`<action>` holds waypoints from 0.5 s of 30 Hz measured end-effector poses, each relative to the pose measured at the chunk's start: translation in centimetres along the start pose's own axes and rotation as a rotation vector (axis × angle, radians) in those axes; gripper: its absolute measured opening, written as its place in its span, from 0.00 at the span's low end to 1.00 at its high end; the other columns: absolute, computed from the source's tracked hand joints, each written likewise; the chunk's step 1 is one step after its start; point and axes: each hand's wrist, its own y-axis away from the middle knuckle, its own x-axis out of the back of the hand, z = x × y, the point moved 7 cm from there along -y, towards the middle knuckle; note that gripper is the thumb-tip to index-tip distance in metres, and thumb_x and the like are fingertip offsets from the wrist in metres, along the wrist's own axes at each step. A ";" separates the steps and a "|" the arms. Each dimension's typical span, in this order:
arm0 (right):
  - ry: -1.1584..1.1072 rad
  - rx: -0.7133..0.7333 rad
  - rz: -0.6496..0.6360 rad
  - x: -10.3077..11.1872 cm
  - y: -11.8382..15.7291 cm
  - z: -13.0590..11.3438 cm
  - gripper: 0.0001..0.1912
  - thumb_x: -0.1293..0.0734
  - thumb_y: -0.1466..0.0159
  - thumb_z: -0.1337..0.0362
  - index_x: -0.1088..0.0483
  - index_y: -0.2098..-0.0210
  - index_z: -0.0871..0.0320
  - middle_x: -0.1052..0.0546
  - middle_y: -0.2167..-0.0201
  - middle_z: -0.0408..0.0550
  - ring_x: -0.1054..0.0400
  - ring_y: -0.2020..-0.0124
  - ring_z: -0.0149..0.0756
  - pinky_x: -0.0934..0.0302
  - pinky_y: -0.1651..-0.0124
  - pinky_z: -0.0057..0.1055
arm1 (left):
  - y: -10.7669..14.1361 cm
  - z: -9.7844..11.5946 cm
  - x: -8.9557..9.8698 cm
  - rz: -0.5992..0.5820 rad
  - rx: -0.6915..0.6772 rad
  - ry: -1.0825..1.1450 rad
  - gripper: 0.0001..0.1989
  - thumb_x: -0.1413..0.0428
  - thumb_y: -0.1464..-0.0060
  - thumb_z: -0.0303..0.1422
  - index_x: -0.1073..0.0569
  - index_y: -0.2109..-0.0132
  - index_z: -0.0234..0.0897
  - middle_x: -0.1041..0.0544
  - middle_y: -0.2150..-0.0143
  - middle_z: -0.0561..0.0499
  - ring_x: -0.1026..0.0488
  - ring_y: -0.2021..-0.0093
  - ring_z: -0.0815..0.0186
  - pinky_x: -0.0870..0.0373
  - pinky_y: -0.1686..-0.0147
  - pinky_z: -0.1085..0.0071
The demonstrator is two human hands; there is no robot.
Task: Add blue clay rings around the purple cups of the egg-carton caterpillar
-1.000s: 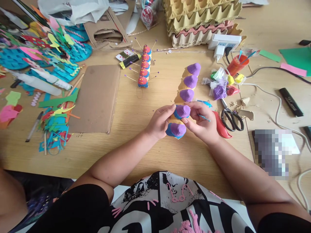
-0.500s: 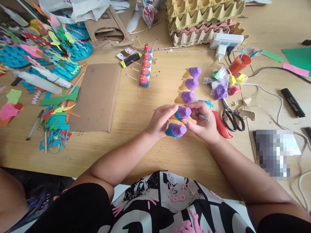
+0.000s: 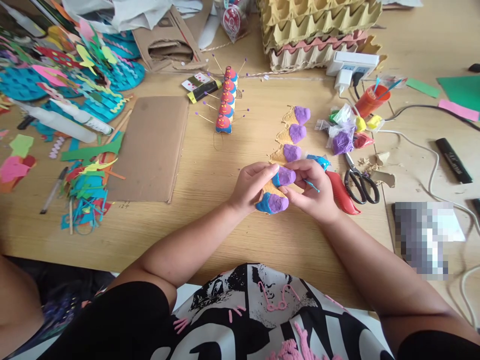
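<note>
A strip cut from an egg carton [image 3: 270, 188] runs away from me, its row of bumps capped with purple clay. The two nearest bumps also carry blue clay on their left sides. My left hand [image 3: 249, 186] grips the strip's left edge, with the thumb pressed beside the second bump. On the other side, my right hand [image 3: 313, 192] has thumb and fingers closed at that same bump. A thin blue stick [image 3: 312, 186] pokes out among the right fingers; its other end is hidden. Beyond stands a finished-looking red and blue egg-carton caterpillar [image 3: 226, 102] with purple-tipped stick legs.
To the right lie scissors [image 3: 360, 182], a red clay packet [image 3: 342, 194], bagged clay [image 3: 343, 140], an orange cup [image 3: 372, 101] and a power strip [image 3: 352, 64]. Egg trays [image 3: 318, 35] are stacked behind. Cardboard [image 3: 148, 150] and paper scraps [image 3: 90, 190] lie left.
The near end of the strip has tilted slightly, and more bare carton shows between its two nearest bumps. Both hands keep nearly the same place; the view has shifted a little.
</note>
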 end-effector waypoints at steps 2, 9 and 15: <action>-0.002 0.011 0.008 0.0 0.0 0.0 0.22 0.15 0.39 0.55 0.24 0.51 0.49 0.28 0.71 0.38 0.37 0.72 0.32 0.40 0.71 0.33 | 0.0 -0.1 -0.1 -0.012 -0.005 -0.005 0.28 0.25 0.46 0.54 0.25 0.76 0.38 0.28 0.76 0.53 0.33 0.74 0.69 0.34 0.71 0.67; -0.087 -0.051 -0.032 -0.3 -0.2 0.0 0.23 0.15 0.39 0.53 0.26 0.52 0.49 0.28 0.68 0.39 0.36 0.70 0.33 0.37 0.68 0.33 | 0.1 0.0 0.1 0.007 -0.060 -0.049 0.30 0.27 0.45 0.57 0.26 0.75 0.37 0.29 0.75 0.53 0.34 0.73 0.69 0.38 0.71 0.67; -0.124 -0.076 -0.074 -0.5 -0.4 0.1 0.26 0.14 0.40 0.51 0.28 0.52 0.48 0.30 0.69 0.38 0.36 0.70 0.32 0.37 0.67 0.33 | 0.0 0.1 0.3 0.013 -0.060 -0.092 0.32 0.26 0.47 0.58 0.28 0.77 0.37 0.33 0.77 0.54 0.38 0.75 0.70 0.42 0.72 0.67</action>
